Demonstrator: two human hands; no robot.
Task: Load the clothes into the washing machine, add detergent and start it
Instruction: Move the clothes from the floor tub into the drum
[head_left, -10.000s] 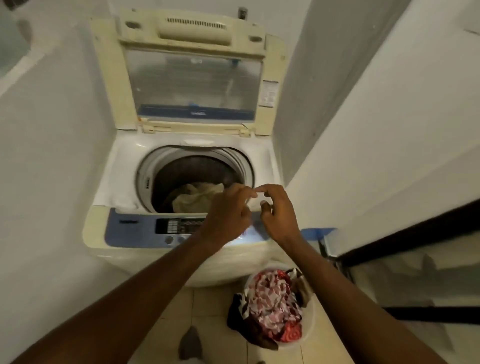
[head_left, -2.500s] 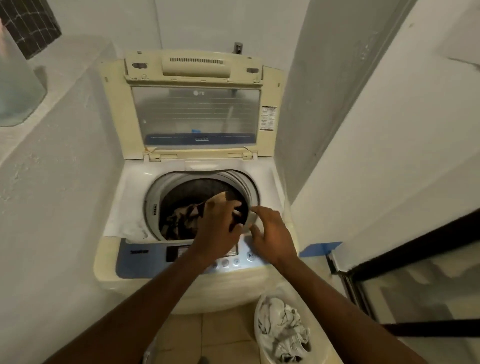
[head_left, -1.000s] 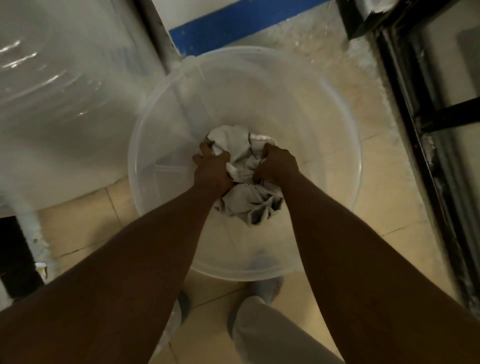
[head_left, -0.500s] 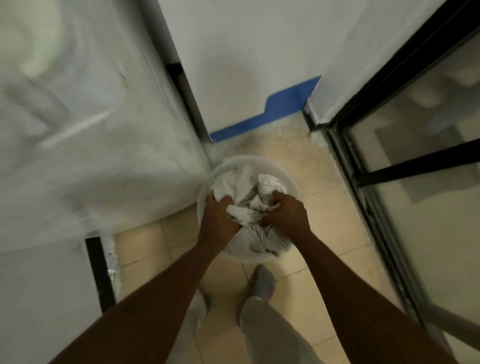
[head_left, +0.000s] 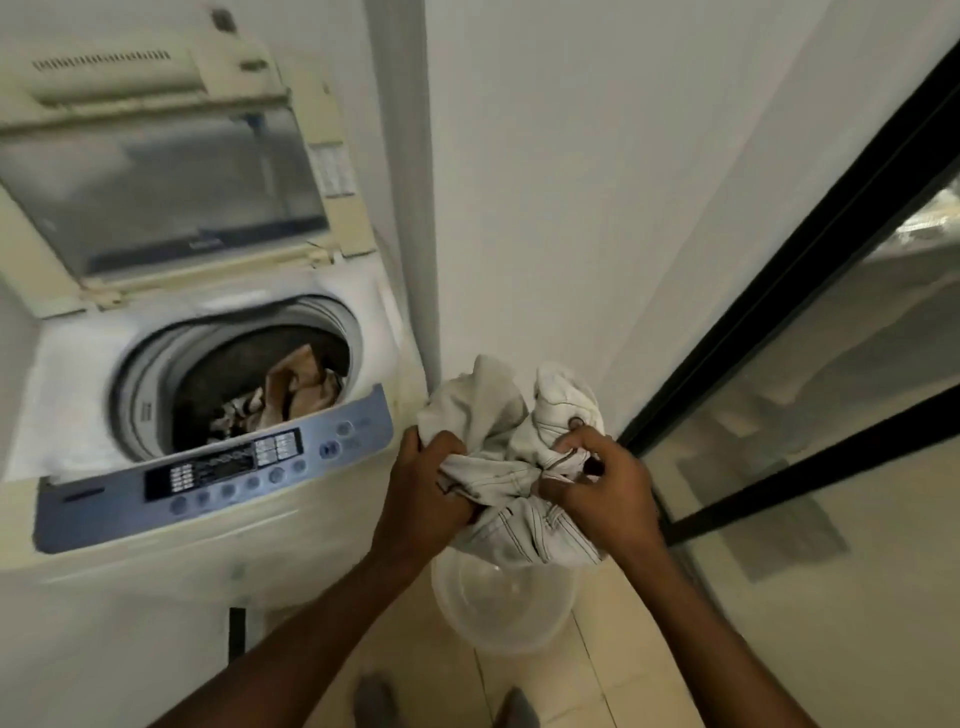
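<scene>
A top-loading washing machine (head_left: 208, 395) fills the left half of the view, cream-bodied, its lid (head_left: 161, 171) raised upright at the back so the round drum (head_left: 234, 374) lies open. To the right of the machine runs a pale wall, and further right a black-framed glass door (head_left: 810, 364) over a tiled floor (head_left: 613, 675). Inside the drum, well to the left of the fingers and a little above them in the view, sits a heap of clothes (head_left: 291, 395), tan fabric on top of something darker and patterned (the details are blurred). Along the machine's front edge is a blue-grey control panel (head_left: 218, 467) with rows of round buttons, its right end just left of the left hand. Both bare forearms reach up from the bottom of the view to a bundle of whitish garments (head_left: 514, 441) with dark stitching, held in the air to the right of the machine, not yet over the drum. The left hand (head_left: 426, 499) is closed in a fist around the bundle's left side; the right hand (head_left: 602, 493) grips its right side, fingers (head_left: 576, 441) curled into the cloth with the forefinger raised against a fold. Directly beneath the fingers, on the floor, stands a clear plastic basin (head_left: 504, 608), partly hidden by the hanging cloth. At the very bottom edge, two grey-socked feet (head_left: 374, 701) show on the tiles.
</scene>
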